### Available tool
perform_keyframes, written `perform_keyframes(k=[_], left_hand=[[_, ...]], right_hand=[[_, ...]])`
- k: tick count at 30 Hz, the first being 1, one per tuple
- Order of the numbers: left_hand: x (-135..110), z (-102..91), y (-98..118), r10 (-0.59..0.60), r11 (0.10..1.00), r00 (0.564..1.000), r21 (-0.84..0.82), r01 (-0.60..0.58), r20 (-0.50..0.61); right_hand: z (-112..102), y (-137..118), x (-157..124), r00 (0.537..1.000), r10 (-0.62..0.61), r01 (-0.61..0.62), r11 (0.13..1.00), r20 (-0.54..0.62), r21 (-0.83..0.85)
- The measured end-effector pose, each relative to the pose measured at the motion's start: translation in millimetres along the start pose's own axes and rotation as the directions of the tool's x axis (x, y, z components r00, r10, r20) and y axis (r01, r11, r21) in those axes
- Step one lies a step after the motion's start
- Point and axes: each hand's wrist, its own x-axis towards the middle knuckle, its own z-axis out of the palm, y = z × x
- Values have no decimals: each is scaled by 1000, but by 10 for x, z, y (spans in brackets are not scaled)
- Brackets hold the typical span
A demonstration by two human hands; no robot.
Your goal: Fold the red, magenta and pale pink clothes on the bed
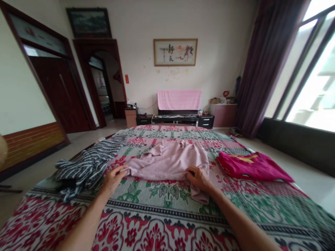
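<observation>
On a flowered cover (151,223), a pink garment (167,162) lies between striped clothing (98,158), left, and magenta clothing (258,167), right; left hand (113,179) pinching its left end, right hand (198,178) gripping its near edge.

A broad patterned cover (157,226) with a rounded far edge carries everything; what is beneath it is hidden. It bears red and green floral motifs on a pale ground, with a dark, chain-like band crossing its nearer part. In the middle, a pale pink garment (167,164) lies spread and wrinkled, one piece trailing toward the near edge. By the left edge, a black-and-white striped garment (95,158) lies bunched; toward the right edge, a magenta garment (258,167) with a yellow motif lies flat, apart from the pink one.
</observation>
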Motion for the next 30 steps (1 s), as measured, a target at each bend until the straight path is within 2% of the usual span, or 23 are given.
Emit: perform_keyframes(k=[3, 10, 17, 23, 26, 30], left_hand=[[-26, 3, 39, 11, 999, 995, 36, -14, 95], [-27, -12, -7, 46, 990, 975, -142, -15, 219], [-53, -24, 23, 8, 987, 980, -159, 24, 200], [-37, -35, -13, 47, 991, 980, -136, -21, 196], [-15, -42, -43, 55, 996, 985, -72, -44, 161], [16, -62, -87, 16, 995, 997, 97, -23, 69]], right_hand=[[-13, -5, 19, 1000, 17, -17, 1000, 14, 13], [-22, -16, 17, 999, 36, -36, 999, 24, 7], [-23, 8, 29, 1000, 22, -22, 1000, 18, -1], [-24, 1, 31, 999, 19, -19, 1000, 27, 2], [-17, -6, 25, 1000, 21, -21, 1000, 8, -1], [-20, -42, 16, 999, 38, -38, 999, -3, 16]])
